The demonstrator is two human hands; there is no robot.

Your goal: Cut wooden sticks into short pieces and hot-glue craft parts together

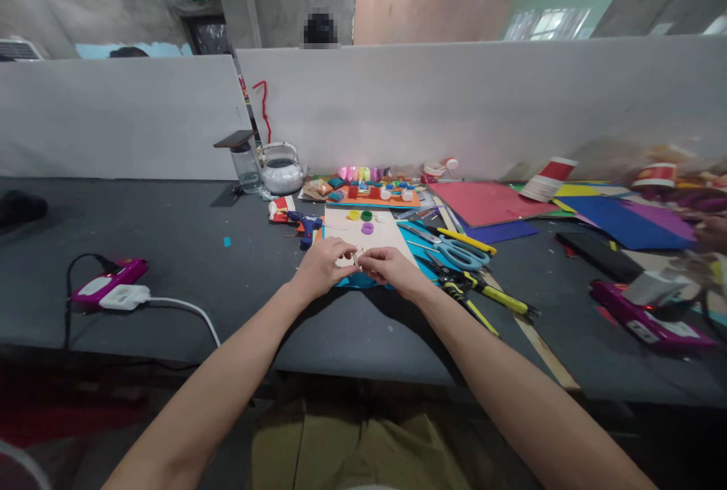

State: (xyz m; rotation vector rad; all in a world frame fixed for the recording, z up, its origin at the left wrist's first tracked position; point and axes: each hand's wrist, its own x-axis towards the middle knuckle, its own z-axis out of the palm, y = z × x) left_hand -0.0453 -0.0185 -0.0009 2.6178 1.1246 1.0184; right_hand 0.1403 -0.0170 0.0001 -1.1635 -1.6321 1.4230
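My left hand (326, 264) and my right hand (391, 266) meet over a pale sheet (341, 223) on the table. Between their fingertips is a small, pale, stick-like piece (357, 256), pinched from both sides; it is too small to make out its exact kind. Just beyond my fingers lie a purple ring-like piece (367, 228), a yellow one (354, 215) and a green one (366, 216). A blue glue gun (308, 226) rests to the left of the sheet. Blue-handled scissors (463, 254) lie to the right, near my right hand.
Yellow-and-black pliers (463, 301) and a yellow cutter (466, 240) lie at right. Further off are a red sheet (491, 206), a kettle (281, 172) and a glass jar (246, 168). Purple power strips (110, 283) with cables sit on both sides. A white partition (454, 107) bounds the back.
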